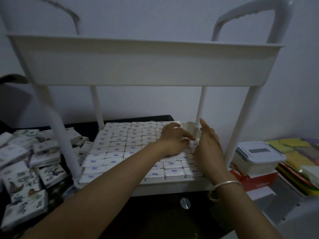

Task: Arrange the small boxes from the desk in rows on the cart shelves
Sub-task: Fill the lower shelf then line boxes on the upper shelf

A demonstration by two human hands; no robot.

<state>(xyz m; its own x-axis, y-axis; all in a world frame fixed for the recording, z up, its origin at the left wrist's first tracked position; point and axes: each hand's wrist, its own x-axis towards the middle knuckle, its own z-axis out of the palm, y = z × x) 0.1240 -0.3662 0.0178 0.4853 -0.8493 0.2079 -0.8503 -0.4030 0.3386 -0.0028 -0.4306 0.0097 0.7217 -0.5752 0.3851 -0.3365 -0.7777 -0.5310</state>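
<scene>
A white cart stands on the dark desk; its lower shelf is packed with rows of small white boxes with blue marks. Both hands reach into the right side of that shelf. My left hand curls its fingers over the boxes and pinches a small white box. My right hand meets it from the right, thumb on the same box, index finger pointing up. The far right corner of the shelf shows bare tray. The upper shelf hides its inside from me.
A loose heap of picture-printed boxes lies on the desk left of the cart. Right of it sit a lidded plastic container on a red box and stacked coloured sheets. White cart posts flank the shelf.
</scene>
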